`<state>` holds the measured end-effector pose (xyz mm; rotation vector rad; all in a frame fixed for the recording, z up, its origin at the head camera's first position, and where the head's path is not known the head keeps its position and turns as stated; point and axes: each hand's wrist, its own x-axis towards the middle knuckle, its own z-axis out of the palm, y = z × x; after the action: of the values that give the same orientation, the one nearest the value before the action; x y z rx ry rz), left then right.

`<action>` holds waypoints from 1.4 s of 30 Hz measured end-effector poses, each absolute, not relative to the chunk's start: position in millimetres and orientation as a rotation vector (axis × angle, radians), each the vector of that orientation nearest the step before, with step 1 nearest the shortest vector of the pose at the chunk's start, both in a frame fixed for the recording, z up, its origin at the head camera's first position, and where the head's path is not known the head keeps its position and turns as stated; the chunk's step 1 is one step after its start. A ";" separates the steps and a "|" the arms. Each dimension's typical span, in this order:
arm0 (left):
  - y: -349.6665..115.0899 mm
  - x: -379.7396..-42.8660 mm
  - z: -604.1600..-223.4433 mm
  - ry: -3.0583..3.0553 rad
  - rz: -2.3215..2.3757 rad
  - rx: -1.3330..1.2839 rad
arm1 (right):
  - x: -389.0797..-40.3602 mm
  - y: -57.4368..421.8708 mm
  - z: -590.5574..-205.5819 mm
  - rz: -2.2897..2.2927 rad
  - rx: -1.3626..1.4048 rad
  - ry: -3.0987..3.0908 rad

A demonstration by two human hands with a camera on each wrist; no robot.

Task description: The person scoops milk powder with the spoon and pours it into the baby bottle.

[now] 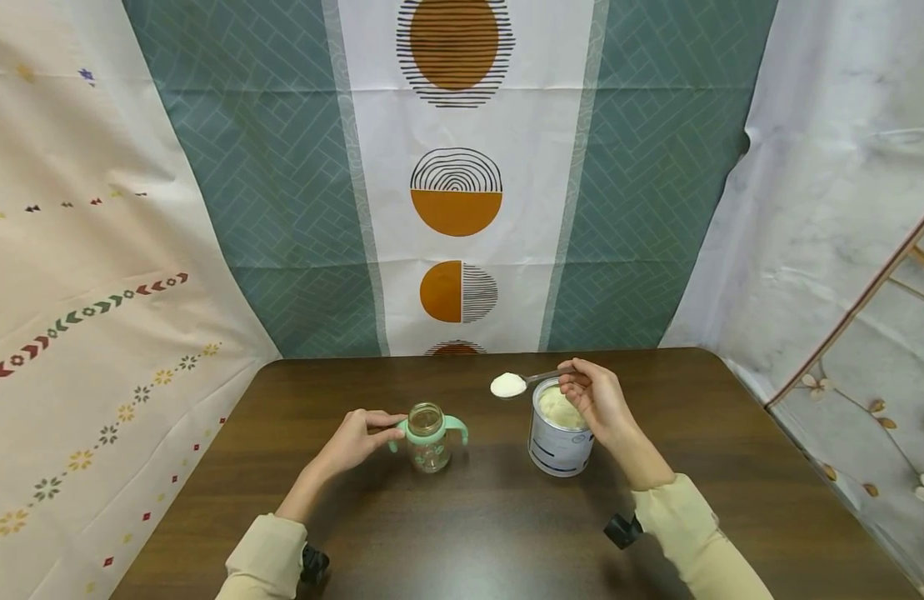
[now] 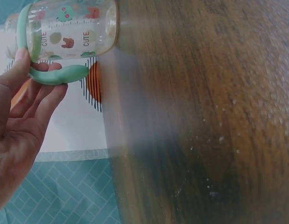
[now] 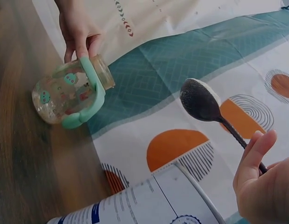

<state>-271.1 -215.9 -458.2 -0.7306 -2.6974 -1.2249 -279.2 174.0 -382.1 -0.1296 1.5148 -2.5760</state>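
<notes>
Left hand [image 1: 360, 437]: nearly closed, thumb and fingers pinching 1 green handle [image 2: 65, 75] of the bottle [image 1: 429, 454].
Right hand [image 1: 600, 404]: gripping the spoon [image 3: 200, 100] by its stem, above the tin [image 1: 559, 450].
Bottle: upright on the counter [image 1: 462, 542], left of the tin and well apart; open-topped.
Spoon: heaped with pale powder [image 1: 508, 384], raised off the counter.
Tin: open, pale powder inside.
Hidden: spoon's end within the right hand; part of the tin's rim behind it.
Cut off: bottle's side in the left wrist view; much of the tin in the right.
</notes>
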 end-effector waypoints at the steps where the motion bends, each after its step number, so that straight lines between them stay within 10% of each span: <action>1: -215.8 -271.1 -458.3 -2.698 -1.224 -0.732 | -279.2 173.2 -382.3 -2.576 -0.136 1.511; 42: -214.8 -269.5 -458.1 -2.711 -1.241 -0.708 | -280.6 127.5 -382.4 -2.567 -0.174 1.502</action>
<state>-269.5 -214.8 -458.1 -0.7079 -2.7110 -1.2411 -280.6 127.5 -382.4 -0.1736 1.5019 -2.5669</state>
